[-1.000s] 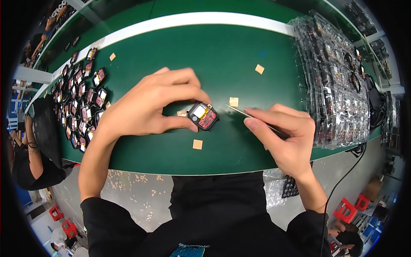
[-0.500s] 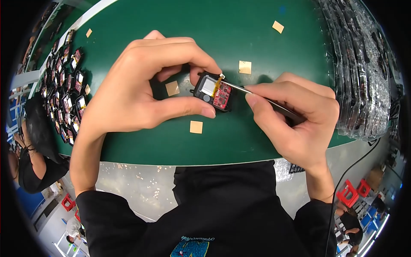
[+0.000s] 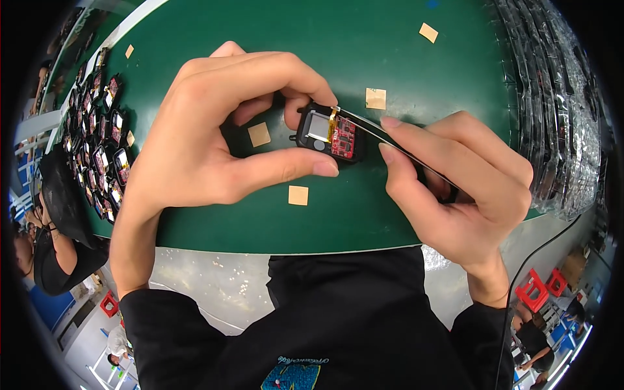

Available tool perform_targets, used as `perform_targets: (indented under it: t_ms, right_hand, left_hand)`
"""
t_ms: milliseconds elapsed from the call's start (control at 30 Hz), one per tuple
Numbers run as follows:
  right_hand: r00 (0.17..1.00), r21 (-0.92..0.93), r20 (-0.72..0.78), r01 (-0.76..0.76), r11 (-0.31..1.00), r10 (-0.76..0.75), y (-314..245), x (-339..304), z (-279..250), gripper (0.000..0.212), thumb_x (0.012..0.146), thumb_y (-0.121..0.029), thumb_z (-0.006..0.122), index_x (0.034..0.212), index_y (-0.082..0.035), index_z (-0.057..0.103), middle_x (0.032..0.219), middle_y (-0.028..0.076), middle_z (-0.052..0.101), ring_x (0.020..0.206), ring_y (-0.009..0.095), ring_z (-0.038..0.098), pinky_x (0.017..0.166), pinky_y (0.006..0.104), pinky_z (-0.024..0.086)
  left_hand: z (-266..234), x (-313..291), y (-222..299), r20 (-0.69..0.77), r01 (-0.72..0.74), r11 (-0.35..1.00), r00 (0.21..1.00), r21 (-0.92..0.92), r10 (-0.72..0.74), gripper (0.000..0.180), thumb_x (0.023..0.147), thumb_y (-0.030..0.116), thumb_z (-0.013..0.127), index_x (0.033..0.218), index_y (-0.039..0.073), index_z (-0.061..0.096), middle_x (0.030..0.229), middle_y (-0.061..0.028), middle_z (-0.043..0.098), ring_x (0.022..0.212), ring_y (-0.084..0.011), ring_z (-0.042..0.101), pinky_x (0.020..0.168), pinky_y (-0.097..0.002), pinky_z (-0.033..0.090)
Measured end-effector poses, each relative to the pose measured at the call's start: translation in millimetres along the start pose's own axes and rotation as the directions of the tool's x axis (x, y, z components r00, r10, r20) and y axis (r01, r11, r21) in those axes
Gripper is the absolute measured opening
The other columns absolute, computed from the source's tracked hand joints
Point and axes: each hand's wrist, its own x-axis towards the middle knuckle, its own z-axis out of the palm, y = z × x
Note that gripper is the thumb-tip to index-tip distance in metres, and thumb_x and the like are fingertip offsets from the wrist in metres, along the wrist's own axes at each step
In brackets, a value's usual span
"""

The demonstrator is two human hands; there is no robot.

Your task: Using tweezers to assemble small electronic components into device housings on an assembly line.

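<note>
as the left hand (image 3: 205,123) pinches the small black device (image 3: 319,127) by its edges over the green table (image 3: 354,224), the right hand (image 3: 465,182) grips slim metal tweezers (image 3: 365,121), tips right by the yellow ribbon (image 3: 333,123); the device looks light and stiff, the ribbon fragile, so grip the edges!

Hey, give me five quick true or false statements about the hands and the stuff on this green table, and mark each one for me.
1. The left hand holds a small black device. True.
2. The right hand is empty. False: it holds a slim metal tool.
3. The device's circuit board is green. False: it is red.
4. Similar devices lie clustered toward the table's left side. True.
5. The clear plastic packaging is stacked on the left. False: it is on the right.
</note>
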Motion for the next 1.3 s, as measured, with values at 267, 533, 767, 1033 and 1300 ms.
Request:
perform_targets:
  t_ms: [267, 533, 767, 1033, 1300]
  right_hand:
    - [0.998, -0.019, -0.017, 0.055, 0.998, -0.055, 1, 3, 5, 0.032, 0.077, 0.014, 0.086, 0.107, 0.002, 0.087, 0.077, 0.003, 0.068, 0.055, 0.005, 0.049, 0.049, 0.0234, 0.033]
    - [0.988, 0.157, 0.136, -0.098, 0.983, 0.077, 3, 6, -5, 0.023, 0.083, 0.011, 0.083, 0.104, 0.004, 0.085, 0.072, 0.005, 0.068, 0.059, 0.010, 0.058, 0.055, 0.0254, 0.039]
    - [0.986, 0.164, 0.136, -0.117, 0.980, 0.095, 2, 5, -4, 0.023, 0.083, 0.011, 0.084, 0.104, 0.003, 0.086, 0.072, 0.005, 0.068, 0.059, 0.010, 0.058, 0.054, 0.0254, 0.038]
    - [0.983, 0.177, 0.123, -0.157, 0.972, 0.137, 0, 5, -4, 0.023, 0.082, 0.011, 0.083, 0.103, 0.003, 0.086, 0.072, 0.003, 0.068, 0.057, 0.007, 0.055, 0.052, 0.0244, 0.037]
    - [0.994, 0.144, 0.081, -0.087, 0.986, 0.076, 0, 3, -1, 0.022, 0.082, 0.010, 0.084, 0.102, 0.002, 0.086, 0.071, 0.001, 0.066, 0.055, 0.005, 0.050, 0.051, 0.0237, 0.032]
  left_hand:
    - [-3, 1, -4, 0.018, -0.017, 0.999, 1.000, -0.038, 0.018, 0.062, 0.060, 0.028, 0.102, 0.113, 0.001, 0.081, 0.089, -0.0028, 0.073, 0.074, -0.0133, 0.050, 0.072, -0.0303, 0.036]
    - [-8, 2, -15, 0.077, -0.056, 0.995, 0.995, -0.085, 0.063, 0.067, 0.060, 0.038, 0.101, 0.112, 0.001, 0.081, 0.095, -0.0054, 0.076, 0.075, -0.0147, 0.052, 0.072, -0.0313, 0.035]
    - [-8, 4, -14, 0.088, -0.090, 0.995, 0.992, -0.051, 0.095, 0.067, 0.063, 0.043, 0.099, 0.113, 0.001, 0.082, 0.096, -0.0059, 0.077, 0.075, -0.0135, 0.052, 0.071, -0.0315, 0.035]
    - [-10, 4, -12, 0.105, -0.150, 0.988, 0.983, -0.023, 0.152, 0.058, 0.069, 0.039, 0.097, 0.111, 0.002, 0.083, 0.096, -0.0062, 0.078, 0.071, -0.0133, 0.050, 0.071, -0.0315, 0.034]
    - [-8, 4, -11, 0.088, -0.135, 0.990, 0.987, -0.037, 0.138, 0.057, 0.069, 0.037, 0.096, 0.112, 0.003, 0.083, 0.095, -0.0055, 0.077, 0.067, -0.0123, 0.047, 0.072, -0.0310, 0.033]
